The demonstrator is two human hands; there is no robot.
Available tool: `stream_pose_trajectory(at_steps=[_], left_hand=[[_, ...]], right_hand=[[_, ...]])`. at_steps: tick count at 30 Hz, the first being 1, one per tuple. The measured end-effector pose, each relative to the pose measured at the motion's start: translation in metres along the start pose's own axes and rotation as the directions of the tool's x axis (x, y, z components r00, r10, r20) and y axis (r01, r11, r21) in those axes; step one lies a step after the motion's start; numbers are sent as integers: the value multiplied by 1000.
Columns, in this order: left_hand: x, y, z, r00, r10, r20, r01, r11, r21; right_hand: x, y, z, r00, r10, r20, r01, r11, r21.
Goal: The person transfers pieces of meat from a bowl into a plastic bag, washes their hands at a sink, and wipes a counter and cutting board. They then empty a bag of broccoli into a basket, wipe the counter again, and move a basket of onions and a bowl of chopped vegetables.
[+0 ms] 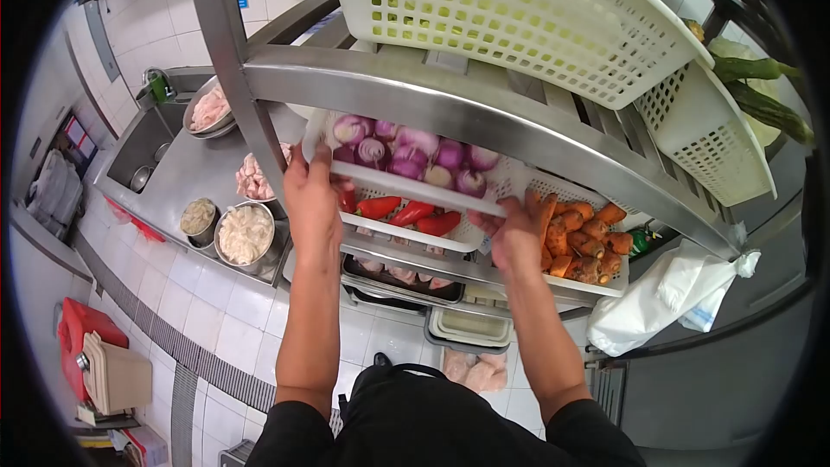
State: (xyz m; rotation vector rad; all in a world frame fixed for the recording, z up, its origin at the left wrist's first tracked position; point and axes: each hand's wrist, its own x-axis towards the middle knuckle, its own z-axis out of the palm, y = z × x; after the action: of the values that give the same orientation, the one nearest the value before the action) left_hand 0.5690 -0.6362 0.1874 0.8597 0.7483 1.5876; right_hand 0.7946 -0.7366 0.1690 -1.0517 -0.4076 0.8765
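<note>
Both my hands grip a white plastic basket (415, 188) of peeled purple onions (411, 156) on the metal shelf rack. My left hand (313, 190) is closed on its left front corner, and my right hand (512, 233) on its right front corner. The fingers under the rim are partly hidden. Just below lie red peppers (411, 213) in another white basket, partly covered by the onion basket. Right beside my right hand are orange carrots (584, 238) in a white basket.
A steel rack bar (450, 104) crosses above the onions, under a large white basket (519, 17). To the left, a steel counter (177, 169) with a sink holds bowls and pots of food. A white plastic bag (661, 298) hangs at right. A tray of meat (402, 277) sits lower down.
</note>
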Motion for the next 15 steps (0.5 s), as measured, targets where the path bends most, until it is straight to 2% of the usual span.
stream_pose_trajectory(at_steps=[3, 4, 5, 7, 8, 9, 11, 12, 14, 15], left_hand=[[-43, -8, -21, 1000, -4, 17, 5, 999, -54], [-59, -11, -29, 1000, -24, 3, 24, 995, -92], [-75, -22, -41, 1000, -19, 6, 19, 996, -87], [-93, -46, -68, 952, -202, -232, 202, 979, -23], [-89, -53, -76, 952, -202, -229, 204, 979, -14], [-85, -57, -81, 954, -215, -210, 222, 975, 9], [-78, -65, -82, 956, -223, -190, 233, 972, 27], [-73, -68, -81, 954, -210, -216, 223, 974, 38], [-68, -76, -81, 949, -181, -258, 199, 979, 49], [-68, -78, -80, 951, -176, -253, 194, 980, 47]], right_hand=[[-14, 24, -9, 998, 56, 2, -56, 998, 9], [-19, 30, -10, 999, -27, 37, 29, 998, -52], [-18, 25, -14, 999, -28, 39, 29, 999, -44], [-13, 11, -27, 989, 13, 145, 59, 876, -479], [-3, 15, -35, 986, -79, 145, 149, 804, -575], [5, 18, -37, 987, -76, 139, 143, 806, -574], [21, 13, -31, 964, -243, 105, 259, 780, -570], [25, 8, -27, 963, -247, 109, 264, 780, -567], [35, -9, -18, 988, -43, 148, 137, 685, -716], [46, -8, -21, 987, -50, 150, 143, 686, -713]])
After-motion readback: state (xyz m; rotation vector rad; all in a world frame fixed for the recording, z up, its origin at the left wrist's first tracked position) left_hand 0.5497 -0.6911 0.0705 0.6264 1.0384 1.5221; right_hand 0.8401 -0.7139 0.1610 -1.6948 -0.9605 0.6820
